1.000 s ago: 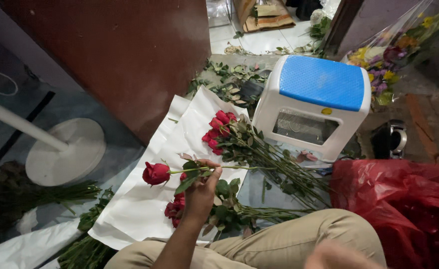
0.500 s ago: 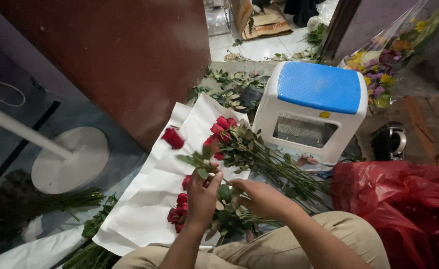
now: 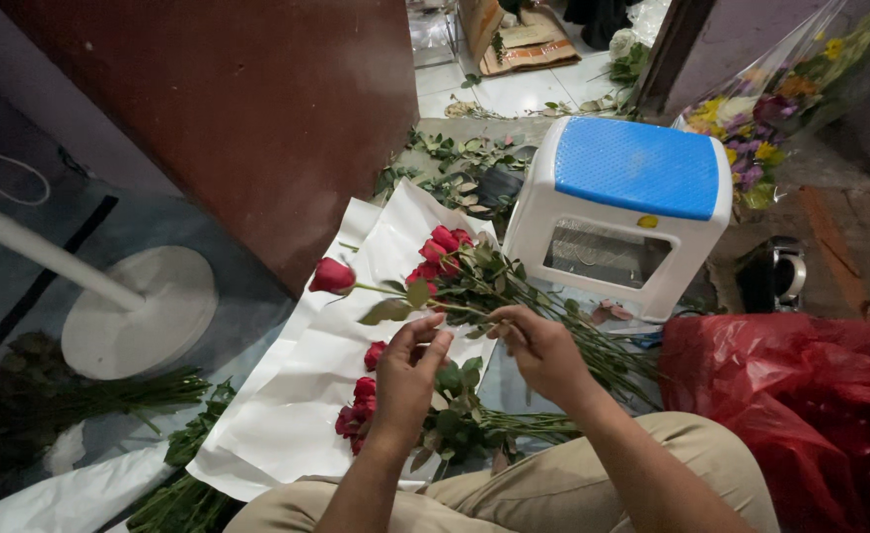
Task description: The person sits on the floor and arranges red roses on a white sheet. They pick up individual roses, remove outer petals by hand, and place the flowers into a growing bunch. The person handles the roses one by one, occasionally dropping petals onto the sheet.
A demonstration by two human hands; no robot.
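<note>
We look down at our two hands working over white paper (image 3: 287,395) spread on the floor; our left hand (image 3: 407,375) and right hand (image 3: 538,347) both pinch the green stem of a single red rose (image 3: 332,276), fingers closed in a light grip, the bloom pointing left above the paper; a bunch of red roses (image 3: 447,259) lies just behind it, and a smaller bunch (image 3: 361,415) lies near our knee (partly hidden by the left wrist); a white stool with a blue seat (image 3: 637,168) stands beyond; a red plastic bag (image 3: 790,405) sits to the right.
</note>
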